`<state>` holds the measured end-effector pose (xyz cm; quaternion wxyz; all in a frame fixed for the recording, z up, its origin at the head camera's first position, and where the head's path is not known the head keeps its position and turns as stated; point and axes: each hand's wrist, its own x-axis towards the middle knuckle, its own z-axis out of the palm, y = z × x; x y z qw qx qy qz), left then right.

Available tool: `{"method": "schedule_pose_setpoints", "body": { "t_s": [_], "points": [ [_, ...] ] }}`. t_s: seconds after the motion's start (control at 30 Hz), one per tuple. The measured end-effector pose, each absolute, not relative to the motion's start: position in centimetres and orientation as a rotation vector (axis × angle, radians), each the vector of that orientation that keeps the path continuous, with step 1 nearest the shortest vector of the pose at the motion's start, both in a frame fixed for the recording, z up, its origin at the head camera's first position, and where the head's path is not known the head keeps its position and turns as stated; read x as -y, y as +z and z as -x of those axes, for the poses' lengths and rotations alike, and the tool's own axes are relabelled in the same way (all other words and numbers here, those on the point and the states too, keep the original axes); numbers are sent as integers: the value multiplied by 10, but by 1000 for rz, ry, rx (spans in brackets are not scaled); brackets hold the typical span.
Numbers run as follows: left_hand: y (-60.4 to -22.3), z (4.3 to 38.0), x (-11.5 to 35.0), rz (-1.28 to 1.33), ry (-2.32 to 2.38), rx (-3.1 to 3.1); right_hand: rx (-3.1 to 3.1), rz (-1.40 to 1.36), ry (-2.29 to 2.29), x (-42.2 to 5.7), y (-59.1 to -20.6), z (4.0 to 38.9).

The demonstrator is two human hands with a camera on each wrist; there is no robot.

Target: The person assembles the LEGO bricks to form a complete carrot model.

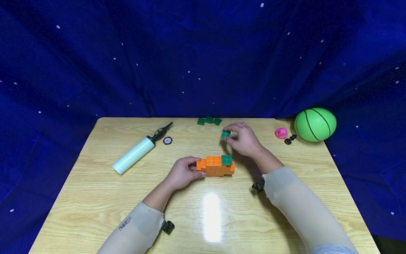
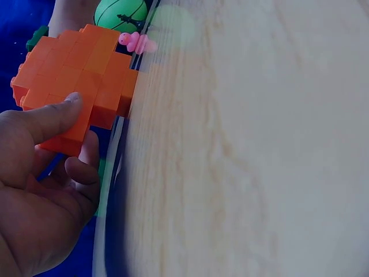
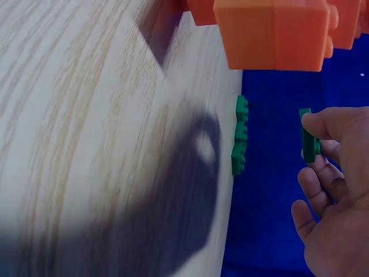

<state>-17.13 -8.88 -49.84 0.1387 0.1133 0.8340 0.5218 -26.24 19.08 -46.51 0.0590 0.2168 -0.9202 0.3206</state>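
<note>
An orange block build made of several toy bricks stands near the table's middle, with one flat green brick on its upper right. My left hand grips its left end; the left wrist view shows the thumb on the build's near face. Beyond and to the right of the build, my right hand pinches a second flat green brick between thumb and fingers. In the right wrist view this thin brick is held off the table, apart from the orange build.
Three flat green bricks lie at the table's back edge. To the left are a hand pump and a round chip. A pink duck, a small black item and a green ball sit at the back right.
</note>
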Motion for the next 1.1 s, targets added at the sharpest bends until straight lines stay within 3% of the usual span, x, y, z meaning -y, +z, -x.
{"method": "schedule_pose_setpoints", "body": {
  "t_s": [1.1],
  "points": [
    [-496,172,88,-305,1487,-2430,2665,-913,1125,-176,-423,214]
  ]
}}
